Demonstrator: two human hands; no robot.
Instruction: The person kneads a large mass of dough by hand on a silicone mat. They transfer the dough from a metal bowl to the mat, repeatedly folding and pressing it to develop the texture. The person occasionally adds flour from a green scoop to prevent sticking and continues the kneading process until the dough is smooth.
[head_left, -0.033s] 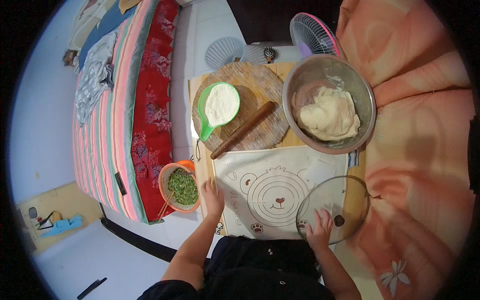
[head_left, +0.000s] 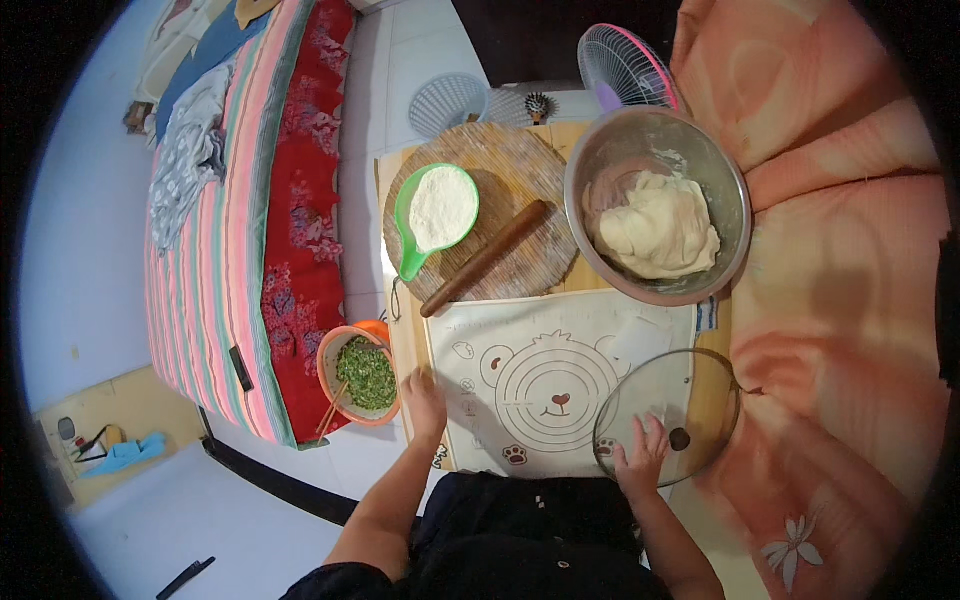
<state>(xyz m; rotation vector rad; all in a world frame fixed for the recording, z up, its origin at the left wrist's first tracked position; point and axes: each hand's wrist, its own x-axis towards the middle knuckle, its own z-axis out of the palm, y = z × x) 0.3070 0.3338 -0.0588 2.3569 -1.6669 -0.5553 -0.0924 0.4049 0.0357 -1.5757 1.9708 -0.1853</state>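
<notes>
On the low wooden table (head_left: 715,400) lies a white bear-picture mat (head_left: 560,385). Left hand (head_left: 425,400) rests flat and empty on it; right hand (head_left: 640,455), fingers spread, touches a round glass lid (head_left: 690,400).

My left hand (head_left: 424,400) lies flat, palm down; my right hand (head_left: 640,455) spreads its fingers, both forearms reaching forward.

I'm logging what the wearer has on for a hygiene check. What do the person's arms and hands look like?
Both forearms are bare, with no sleeves in view. The left hand and right hand wear no gloves; no rings, watch or bracelets can be made out. Dark clothing shows below the arms.
</notes>
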